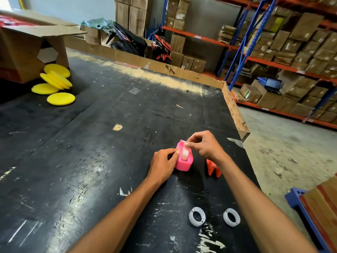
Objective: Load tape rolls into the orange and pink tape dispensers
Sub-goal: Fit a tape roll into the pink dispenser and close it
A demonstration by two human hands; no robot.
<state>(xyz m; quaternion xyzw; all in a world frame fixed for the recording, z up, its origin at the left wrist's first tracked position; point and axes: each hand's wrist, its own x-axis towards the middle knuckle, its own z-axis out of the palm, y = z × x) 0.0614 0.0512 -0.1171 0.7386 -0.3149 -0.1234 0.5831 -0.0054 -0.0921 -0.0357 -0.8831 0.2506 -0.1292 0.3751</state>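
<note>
Nearest the person, two white tape rolls lie flat side by side on the scuffed black table, both plain rings with no print I can read. Further in, the left hand curls against the side of the pink dispenser, a glossy, rounded plastic block standing on the table with a pale roll seated in its slot. The right hand pinches with thumb and forefinger at the top of that roll. Just right of it, the orange dispenser is partly hidden by the right forearm. Far left, round yellow foam pads spill beside an open cardboard box. Beyond, shelves hold brown cartons, their labels too small to read.
</note>
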